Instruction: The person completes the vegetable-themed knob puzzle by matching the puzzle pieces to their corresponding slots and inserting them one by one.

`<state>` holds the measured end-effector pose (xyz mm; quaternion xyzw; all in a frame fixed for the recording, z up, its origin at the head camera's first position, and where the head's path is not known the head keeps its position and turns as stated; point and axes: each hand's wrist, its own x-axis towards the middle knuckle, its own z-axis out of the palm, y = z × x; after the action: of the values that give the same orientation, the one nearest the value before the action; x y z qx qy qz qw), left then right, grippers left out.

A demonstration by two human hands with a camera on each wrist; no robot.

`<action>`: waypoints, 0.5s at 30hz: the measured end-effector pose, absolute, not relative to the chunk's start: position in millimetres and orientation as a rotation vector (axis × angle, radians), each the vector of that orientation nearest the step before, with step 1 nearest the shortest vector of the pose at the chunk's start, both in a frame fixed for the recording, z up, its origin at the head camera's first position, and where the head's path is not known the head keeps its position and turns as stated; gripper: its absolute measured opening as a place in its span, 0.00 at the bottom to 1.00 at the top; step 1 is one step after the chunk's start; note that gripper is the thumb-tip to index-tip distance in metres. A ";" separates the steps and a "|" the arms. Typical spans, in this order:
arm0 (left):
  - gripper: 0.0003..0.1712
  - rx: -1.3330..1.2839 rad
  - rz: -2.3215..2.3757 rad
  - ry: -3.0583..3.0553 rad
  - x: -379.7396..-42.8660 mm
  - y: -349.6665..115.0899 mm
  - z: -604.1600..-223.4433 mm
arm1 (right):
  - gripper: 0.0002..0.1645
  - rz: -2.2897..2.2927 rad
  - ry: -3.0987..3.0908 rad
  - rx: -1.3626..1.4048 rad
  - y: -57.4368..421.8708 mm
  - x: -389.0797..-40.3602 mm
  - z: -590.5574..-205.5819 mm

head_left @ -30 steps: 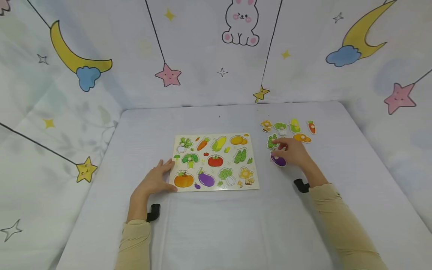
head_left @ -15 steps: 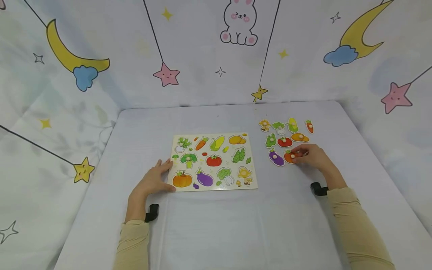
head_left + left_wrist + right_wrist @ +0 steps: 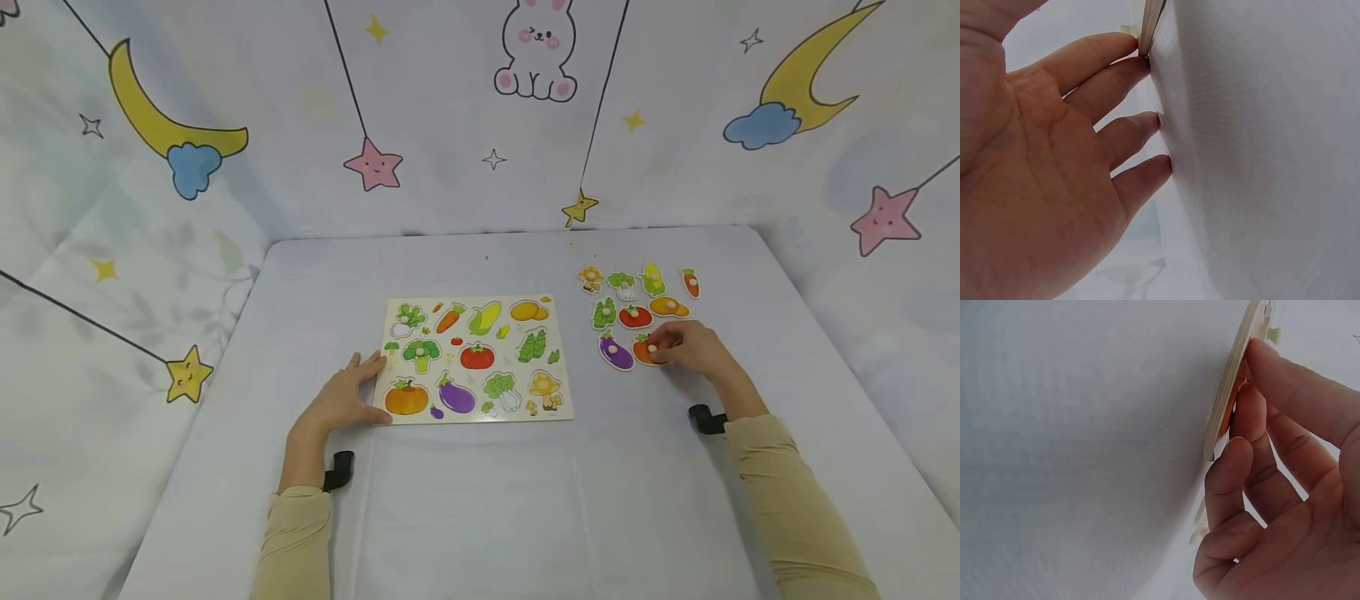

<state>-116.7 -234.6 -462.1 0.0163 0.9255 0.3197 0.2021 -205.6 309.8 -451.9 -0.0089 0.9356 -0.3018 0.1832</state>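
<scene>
A cream puzzle board (image 3: 480, 417) with vegetable pictures lies left of the table's middle. My left hand (image 3: 347, 400) rests at its left side, fingers straight and spread; in the left wrist view, fingertips (image 3: 1129, 44) touch the board's edge. To the right, my right hand (image 3: 693, 346) pinches an orange pumpkin puzzle piece (image 3: 642, 350), thumb and fingers close together over its face. Seen in the right wrist view, the pumpkin piece (image 3: 1225, 400) is edge-on, low over the white cloth, and its knob is hidden by the fingers. An eggplant piece (image 3: 616, 353) lies just left of it.
Behind the pumpkin piece lie other knobbed pieces: tomato (image 3: 635, 317), asparagus (image 3: 603, 313), potato (image 3: 669, 307), corn (image 3: 653, 280), carrot (image 3: 690, 283), leafy cabbage (image 3: 622, 285) and mushroom (image 3: 591, 279). Radish (image 3: 407, 320) and broccoli (image 3: 422, 354) pieces sit in the board. A printed cloth wall (image 3: 435, 100) stands behind.
My right hand has shifted right, off the eggplant piece and onto the pumpkin piece, leaving the tomato piece in sight. Over the last half second it stays put. The left hand has not moved.
</scene>
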 end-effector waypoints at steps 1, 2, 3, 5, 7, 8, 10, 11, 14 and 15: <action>0.61 0.044 0.894 2.584 -116.7 -234.9 -462.3 | 0.19 -0.849 2.642 -0.031 309.2 -205.4 -451.6; 0.61 0.042 0.893 2.584 -116.6 -235.0 -462.5 | 0.18 -0.845 2.645 -0.036 308.9 -205.3 -451.3; 0.61 0.040 0.893 2.583 -116.6 -235.2 -462.6 | 0.18 -0.844 2.646 -0.038 308.7 -205.3 -451.2; 0.61 0.037 0.890 2.581 -116.6 -235.3 -462.7 | 0.18 -0.846 2.646 -0.040 308.3 -205.5 -451.1; 0.61 0.035 0.884 2.581 -116.6 -235.4 -462.7 | 0.18 -0.850 2.644 -0.036 307.8 -205.6 -451.0; 0.61 0.035 0.881 2.580 -116.6 -235.3 -462.7 | 0.18 -0.854 2.641 -0.030 307.8 -205.7 -451.2; 0.61 0.035 0.879 2.579 -116.6 -235.2 -462.4 | 0.18 -0.862 2.636 -0.023 308.3 -206.0 -451.4; 0.61 0.035 0.880 2.579 -116.6 -235.1 -462.1 | 0.18 -0.865 2.636 -0.023 308.5 -205.9 -451.5; 0.61 0.038 0.885 2.577 -116.4 -234.7 -461.4 | 0.18 -0.861 2.643 -0.018 310.2 -205.5 -451.8; 0.61 0.040 0.888 2.577 -116.5 -234.5 -461.3 | 0.18 -0.857 2.649 -0.016 310.8 -205.1 -451.4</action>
<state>-116.5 -234.5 -461.3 0.0142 0.9250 0.3189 0.2061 -205.1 310.8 -451.4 -0.0057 0.9363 -0.3029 0.1776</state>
